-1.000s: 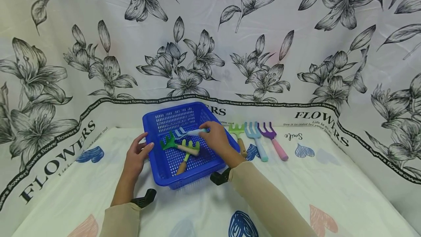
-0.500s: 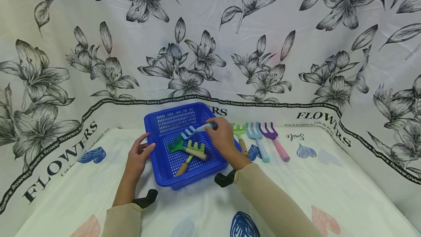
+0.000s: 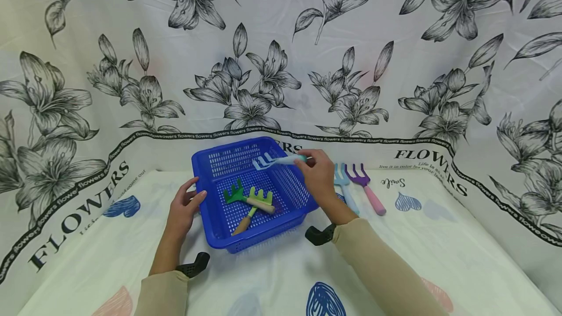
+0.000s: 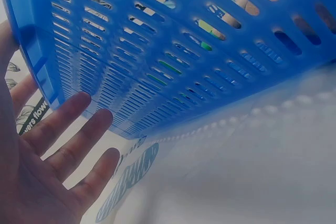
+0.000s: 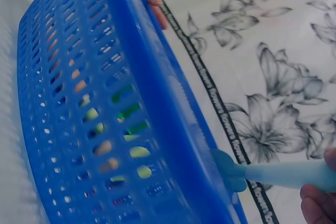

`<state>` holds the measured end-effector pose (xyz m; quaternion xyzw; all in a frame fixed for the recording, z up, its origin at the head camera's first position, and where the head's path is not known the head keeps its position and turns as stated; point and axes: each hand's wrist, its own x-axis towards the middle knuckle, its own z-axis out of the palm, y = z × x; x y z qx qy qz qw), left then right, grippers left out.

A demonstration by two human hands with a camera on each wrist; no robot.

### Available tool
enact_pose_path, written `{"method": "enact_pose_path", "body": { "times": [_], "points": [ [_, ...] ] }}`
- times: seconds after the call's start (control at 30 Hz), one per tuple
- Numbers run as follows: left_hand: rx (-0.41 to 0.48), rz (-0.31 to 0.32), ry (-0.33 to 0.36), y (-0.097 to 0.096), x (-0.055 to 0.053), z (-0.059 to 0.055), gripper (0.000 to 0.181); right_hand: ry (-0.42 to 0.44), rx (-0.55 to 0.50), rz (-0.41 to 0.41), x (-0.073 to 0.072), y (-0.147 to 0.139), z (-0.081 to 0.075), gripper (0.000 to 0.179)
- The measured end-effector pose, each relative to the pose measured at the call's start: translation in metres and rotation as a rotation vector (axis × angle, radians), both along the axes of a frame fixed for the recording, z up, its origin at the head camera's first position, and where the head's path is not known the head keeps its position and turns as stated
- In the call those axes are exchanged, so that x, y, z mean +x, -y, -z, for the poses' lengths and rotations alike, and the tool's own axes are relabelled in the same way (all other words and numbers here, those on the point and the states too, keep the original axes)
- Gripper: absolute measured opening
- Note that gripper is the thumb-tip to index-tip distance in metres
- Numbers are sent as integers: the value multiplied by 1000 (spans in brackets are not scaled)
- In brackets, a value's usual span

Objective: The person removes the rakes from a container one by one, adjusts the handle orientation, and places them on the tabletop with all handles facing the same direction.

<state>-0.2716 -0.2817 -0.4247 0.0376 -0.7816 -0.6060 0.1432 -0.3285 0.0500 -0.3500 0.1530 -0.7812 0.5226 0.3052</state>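
Note:
A blue plastic basket (image 3: 210, 221) stands on the cloth in the head view. My left hand (image 3: 183, 207) holds its left rim between thumb and index finger; the left wrist view shows the other fingers (image 4: 73, 156) stretched along the outside. My right hand (image 3: 318, 172) pinches the end of the pale blue handle of a light blue hand rake (image 3: 281, 160), raised above the basket's right side with its prongs pointing left. Inside the basket, a dark green hand rake (image 3: 246, 197) lies across a light green one (image 3: 250, 214), both with wooden-coloured handles.
On the cloth (image 3: 272, 286) right of the basket lie another light blue hand rake (image 3: 349, 199), partly behind my right wrist, and a purple one with a pink handle (image 3: 371, 194). A flower-printed curtain (image 3: 351, 62) closes off the back.
My right hand has lifted the light blue rake from inside the basket and carried it right and up, over the rim. It covers the light green rake on the cloth. The left hand stays put.

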Motion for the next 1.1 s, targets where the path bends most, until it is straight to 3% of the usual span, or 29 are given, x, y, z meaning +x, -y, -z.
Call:
{"method": "enact_pose_path", "body": {
  "times": [0.27, 0.63, 1.1],
  "points": [
    [-2, -5, -1, -1, -1, 0, 68, 11, -131, -17, 7, -31, -7, 23],
    [-13, -9, -16, 1, -2, 2, 68, -8, -225, 43, 11, -68, -6, 26],
    [-10, -14, -22, 0, -2, 3, 67, 23, -232, 183, 17, -115, 12, 30]
  ]
}}
